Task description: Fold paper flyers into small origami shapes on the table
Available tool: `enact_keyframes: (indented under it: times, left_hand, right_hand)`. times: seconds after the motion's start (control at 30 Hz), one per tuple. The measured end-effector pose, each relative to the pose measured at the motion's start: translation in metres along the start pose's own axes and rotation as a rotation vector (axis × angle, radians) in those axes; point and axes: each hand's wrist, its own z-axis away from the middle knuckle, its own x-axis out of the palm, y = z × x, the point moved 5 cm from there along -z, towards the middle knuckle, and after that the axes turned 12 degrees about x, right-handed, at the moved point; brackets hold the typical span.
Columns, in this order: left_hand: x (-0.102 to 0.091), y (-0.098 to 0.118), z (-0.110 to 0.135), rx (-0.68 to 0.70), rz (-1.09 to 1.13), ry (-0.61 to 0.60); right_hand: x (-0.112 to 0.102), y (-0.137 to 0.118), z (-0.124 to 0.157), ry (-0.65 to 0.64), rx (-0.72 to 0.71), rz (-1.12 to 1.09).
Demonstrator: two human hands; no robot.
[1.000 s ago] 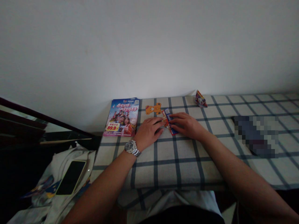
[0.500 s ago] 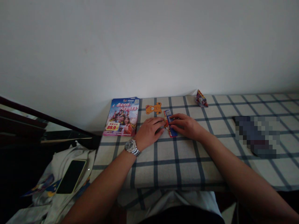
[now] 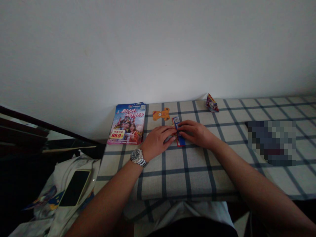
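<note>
A narrow folded paper flyer point(image 3: 182, 142), blue with a red edge and a QR code at its far end, lies on the checked tablecloth between my hands. My left hand point(image 3: 159, 140), with a metal watch point(image 3: 138, 157) at the wrist, pinches its left side. From the right, the thumb and fingers of my right hand point(image 3: 197, 133) close on its other side. The fingertips of both hands nearly meet and cover the flyer's middle. Just beyond my left hand lies a flat brown bear cutout point(image 3: 161, 114).
A stack of printed flyers point(image 3: 128, 125) lies at the table's left. Near the wall stands a small folded paper triangle point(image 3: 212, 103). A dark blurred item point(image 3: 268, 143) is at the right. Below left, a phone point(image 3: 74, 188) rests on pale cloth.
My fingertips have come closer together over the flyer, covering more of its middle. The flyer's visible strip looks narrower at the left. The view has shifted slightly.
</note>
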Motion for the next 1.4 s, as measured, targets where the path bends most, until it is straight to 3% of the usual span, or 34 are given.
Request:
enact_keyframes:
  times: [0.6, 0.9, 1.4]
  left_hand:
    - [0.006, 0.003, 0.0, 0.045, -0.063, -0.096]
    - [0.004, 0.006, -0.002, 0.039, -0.069, -0.095]
    - [0.004, 0.01, -0.003, 0.008, -0.101, -0.089]
  right_hand:
    - [-0.001, 0.005, -0.003, 0.032, -0.014, 0.009]
    - [0.002, 0.01, -0.009, 0.042, -0.011, 0.167]
    - [0.01, 0.012, -0.012, 0.012, -0.012, 0.182]
